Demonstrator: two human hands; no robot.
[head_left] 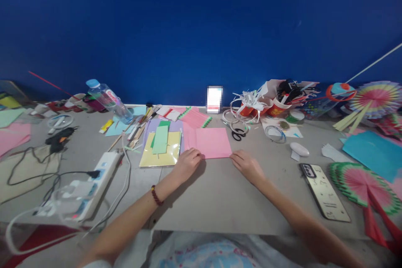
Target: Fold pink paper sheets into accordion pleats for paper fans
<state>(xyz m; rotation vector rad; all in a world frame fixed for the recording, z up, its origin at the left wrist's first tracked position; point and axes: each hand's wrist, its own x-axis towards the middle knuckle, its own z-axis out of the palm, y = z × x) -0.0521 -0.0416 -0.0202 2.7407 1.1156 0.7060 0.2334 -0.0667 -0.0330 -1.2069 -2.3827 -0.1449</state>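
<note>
A pink sheet of paper (213,142) lies on the grey table in front of me, with a narrow folded strip along its near edge. My left hand (188,163) is closed at its near left corner, fingertips pinching the edge. At the near right corner, my right hand (248,166) also has its fingers closed on the paper's edge. Just left of the paper are a yellow pack of paper (172,157) and light green strips (161,140) on top. Behind it sits a pleated pink paper (194,117) with green edging.
Black-handled scissors (238,135) lie behind my right hand. To the right are a phone (326,192), a pleated fan (364,184) and blue paper (373,153). A power strip (99,184) with cables and a tilted bottle (109,100) are on the left. A blue wall stands behind.
</note>
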